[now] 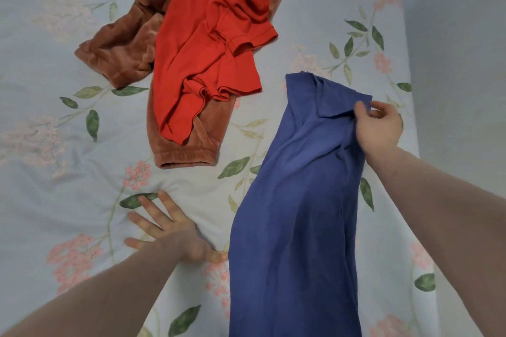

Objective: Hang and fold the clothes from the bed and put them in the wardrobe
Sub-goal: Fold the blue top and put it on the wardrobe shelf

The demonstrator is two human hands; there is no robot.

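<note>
pinching blue garment point(295, 200) edge, right hand point(379, 128); left hand point(175, 230) flat on bed point(54, 172).

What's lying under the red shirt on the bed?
A brown velvety garment lies under the red shirt, showing at its left, bottom and top right, on the floral bedsheet. The shirt covers its middle, so its shape and anything else beneath stay hidden.

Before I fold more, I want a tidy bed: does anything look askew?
The red shirt lies crumpled, unfolded, across the brown velvety garment. Nothing looks damaged.
</note>
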